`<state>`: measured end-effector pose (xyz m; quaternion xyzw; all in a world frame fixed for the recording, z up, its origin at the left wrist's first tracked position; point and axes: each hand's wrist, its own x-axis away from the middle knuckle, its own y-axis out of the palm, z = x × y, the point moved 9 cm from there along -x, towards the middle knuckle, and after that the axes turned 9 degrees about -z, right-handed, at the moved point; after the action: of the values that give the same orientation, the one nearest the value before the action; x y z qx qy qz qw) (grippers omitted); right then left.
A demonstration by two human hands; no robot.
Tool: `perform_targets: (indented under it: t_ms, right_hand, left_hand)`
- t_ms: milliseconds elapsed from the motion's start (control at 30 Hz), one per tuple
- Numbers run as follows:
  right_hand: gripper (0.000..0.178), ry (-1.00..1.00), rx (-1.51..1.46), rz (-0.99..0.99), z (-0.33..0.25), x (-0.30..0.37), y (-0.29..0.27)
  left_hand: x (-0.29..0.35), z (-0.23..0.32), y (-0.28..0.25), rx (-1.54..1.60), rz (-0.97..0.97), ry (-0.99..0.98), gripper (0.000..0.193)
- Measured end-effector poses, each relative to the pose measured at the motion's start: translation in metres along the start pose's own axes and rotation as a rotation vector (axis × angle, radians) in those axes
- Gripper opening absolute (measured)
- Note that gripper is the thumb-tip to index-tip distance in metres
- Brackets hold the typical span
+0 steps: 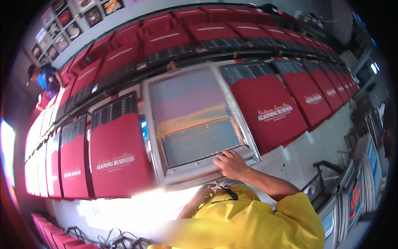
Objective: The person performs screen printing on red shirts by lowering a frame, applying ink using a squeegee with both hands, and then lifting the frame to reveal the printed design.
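Observation:
A screen-printing frame (150,118) with a pale metal rim lies in front of me over a red garment, which shows through its mesh. Smears of orange-brown ink ring the blue-grey mesh area (195,141). Across the near end of the frame rests a long grey squeegee (190,168). My right hand (230,164) is closed over its right part, knuckles up. Close to my waist, just below the frame's near edge, is my left hand (203,194); its fingers are partly hidden and blurred, so whether they hold anything cannot be told.
Red printed garments stretched on boards flank the frame, one on the left (116,145) and one on the right (269,112). Further rows stand behind a dark rail. Stacked screen frames (360,182) lean at the right. Another person (46,81) works at the far left.

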<state>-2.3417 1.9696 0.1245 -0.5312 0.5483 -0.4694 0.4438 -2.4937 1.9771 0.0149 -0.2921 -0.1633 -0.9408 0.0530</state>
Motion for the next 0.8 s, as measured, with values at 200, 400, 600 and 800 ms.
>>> perform_targets:
  t_ms: [200, 400, 600, 800]
  right_hand:
    - [0.042, 0.041, -0.041, 0.110, 0.028, -0.017, -0.014]
    - [0.028, -0.001, 0.010, 0.207, 0.068, -0.078, -0.015]
    - [0.020, -0.063, 0.100, 0.269, 0.080, -0.101, -0.001]
    - [0.031, -0.056, 0.078, 0.138, 0.104, -0.133, 0.009]
  left_hand:
    - [0.003, 0.015, 0.003, 0.125, 0.068, 0.006, 0.042]
    - [0.002, 0.012, 0.003, 0.230, 0.124, -0.049, 0.040]
    - [0.009, 0.025, 0.003, 0.243, 0.220, -0.053, 0.034]
    - [0.000, -0.002, 0.008, 0.518, 0.272, -0.082, 0.029]
